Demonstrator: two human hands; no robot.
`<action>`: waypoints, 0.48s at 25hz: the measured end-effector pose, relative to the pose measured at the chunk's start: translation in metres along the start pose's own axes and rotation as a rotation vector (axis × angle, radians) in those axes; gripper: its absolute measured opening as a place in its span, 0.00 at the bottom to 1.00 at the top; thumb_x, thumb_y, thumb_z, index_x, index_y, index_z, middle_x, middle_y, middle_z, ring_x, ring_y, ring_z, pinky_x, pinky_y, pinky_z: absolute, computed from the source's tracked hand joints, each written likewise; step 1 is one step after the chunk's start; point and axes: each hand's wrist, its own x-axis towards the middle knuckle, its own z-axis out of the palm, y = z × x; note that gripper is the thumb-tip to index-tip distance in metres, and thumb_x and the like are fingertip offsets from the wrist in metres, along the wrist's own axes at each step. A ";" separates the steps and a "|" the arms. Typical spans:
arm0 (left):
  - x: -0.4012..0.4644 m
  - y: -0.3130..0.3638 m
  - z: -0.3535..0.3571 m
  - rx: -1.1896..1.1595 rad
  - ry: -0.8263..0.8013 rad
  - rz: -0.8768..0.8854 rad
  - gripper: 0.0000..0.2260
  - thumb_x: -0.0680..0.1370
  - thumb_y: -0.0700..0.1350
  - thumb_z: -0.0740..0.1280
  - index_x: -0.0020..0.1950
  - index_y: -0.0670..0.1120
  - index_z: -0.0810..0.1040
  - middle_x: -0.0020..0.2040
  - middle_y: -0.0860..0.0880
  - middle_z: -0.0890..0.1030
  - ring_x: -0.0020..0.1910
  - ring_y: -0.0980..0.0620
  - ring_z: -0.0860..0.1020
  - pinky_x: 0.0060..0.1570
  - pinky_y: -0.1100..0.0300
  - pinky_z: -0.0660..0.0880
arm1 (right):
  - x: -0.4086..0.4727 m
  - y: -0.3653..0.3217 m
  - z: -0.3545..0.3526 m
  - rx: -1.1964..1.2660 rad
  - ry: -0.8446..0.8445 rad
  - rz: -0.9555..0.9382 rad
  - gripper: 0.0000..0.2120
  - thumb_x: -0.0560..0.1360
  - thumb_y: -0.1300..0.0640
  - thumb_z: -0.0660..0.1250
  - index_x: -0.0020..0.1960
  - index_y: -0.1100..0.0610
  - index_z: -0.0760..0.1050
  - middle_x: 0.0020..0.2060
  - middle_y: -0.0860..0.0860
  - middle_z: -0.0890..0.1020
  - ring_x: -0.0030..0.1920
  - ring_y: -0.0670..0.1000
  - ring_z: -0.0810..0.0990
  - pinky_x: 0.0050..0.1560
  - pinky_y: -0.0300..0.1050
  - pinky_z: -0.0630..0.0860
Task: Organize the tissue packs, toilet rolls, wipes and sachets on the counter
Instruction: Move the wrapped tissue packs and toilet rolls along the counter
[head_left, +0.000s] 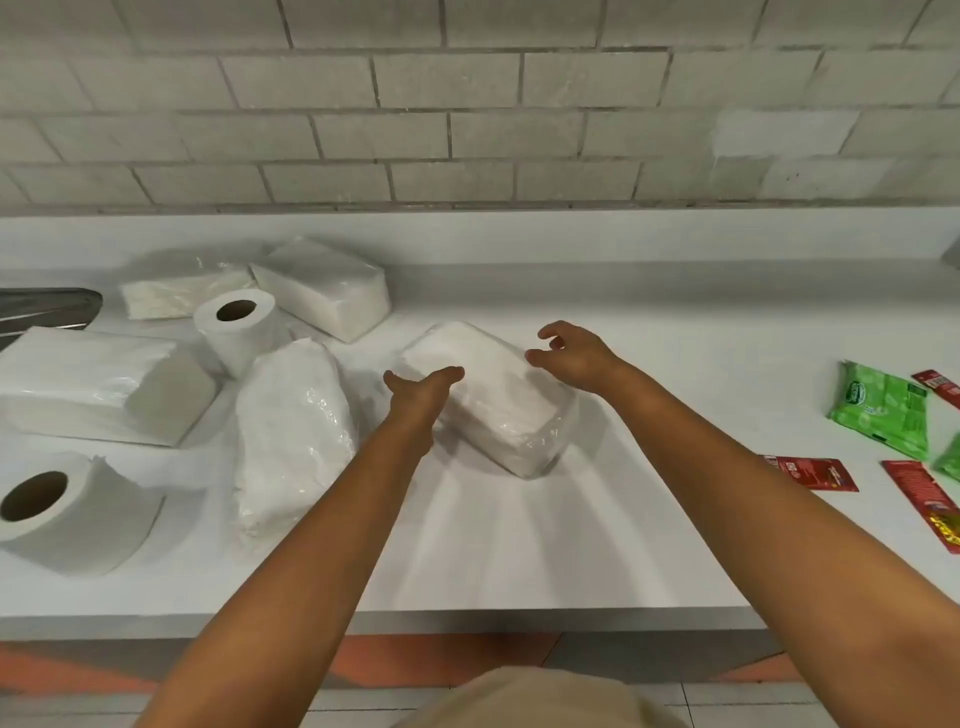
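- We see a white table (675, 322) against a grey brick wall (467, 104).
- At the centre lies a plastic-wrapped tissue pack (498, 410), flat on the table, its long side running from 10 o'clock to 4 o'clock.
- Our left hand (421, 389) reaches in at the pack's 9 o'clock side with its fingers straight and together, at the pack's near-left edge; we cannot tell whether they press it.
- Our right hand (576, 353) hovers at the pack's 2 o'clock corner, fingers loosely curled and spread, holding nothing.
- At 9 o'clock from the pack lies a second wrapped pack (291, 436), just beside the left forearm.
- At 10 o'clock stands an upright toilet roll (239, 327); behind it lie two more tissue packs (332, 291) and (176, 291).
- At far 9 o'clock lies a large tissue pack (98, 384), and at 8 o'clock a toilet roll on its side (72, 514).
- At 3 o'clock, well apart from the centre pack, lies a green wipes packet (883, 410).
- Red sachets (810, 473), (924, 499) and (940, 384) lie around the wipes packet.
- A metal sink edge (47, 306) shows at the far left.
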 end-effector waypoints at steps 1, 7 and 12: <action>0.000 0.000 0.001 -0.028 -0.029 -0.042 0.44 0.72 0.54 0.70 0.77 0.51 0.43 0.73 0.44 0.63 0.65 0.38 0.70 0.61 0.47 0.71 | 0.002 0.002 0.002 -0.006 -0.020 0.037 0.24 0.75 0.46 0.65 0.67 0.54 0.67 0.65 0.54 0.72 0.54 0.52 0.75 0.58 0.43 0.70; 0.015 0.002 0.012 -0.243 -0.134 -0.118 0.29 0.72 0.49 0.70 0.70 0.45 0.64 0.62 0.44 0.73 0.58 0.42 0.75 0.53 0.50 0.75 | 0.009 -0.001 0.006 -0.176 -0.293 0.263 0.25 0.76 0.37 0.56 0.64 0.52 0.71 0.59 0.49 0.75 0.56 0.54 0.76 0.51 0.49 0.76; 0.021 0.000 0.025 -0.352 -0.156 -0.119 0.22 0.72 0.43 0.69 0.64 0.42 0.71 0.59 0.43 0.78 0.55 0.42 0.77 0.53 0.51 0.75 | 0.009 0.006 0.013 -0.098 -0.348 0.290 0.17 0.73 0.43 0.65 0.57 0.51 0.73 0.55 0.50 0.79 0.54 0.56 0.79 0.56 0.53 0.77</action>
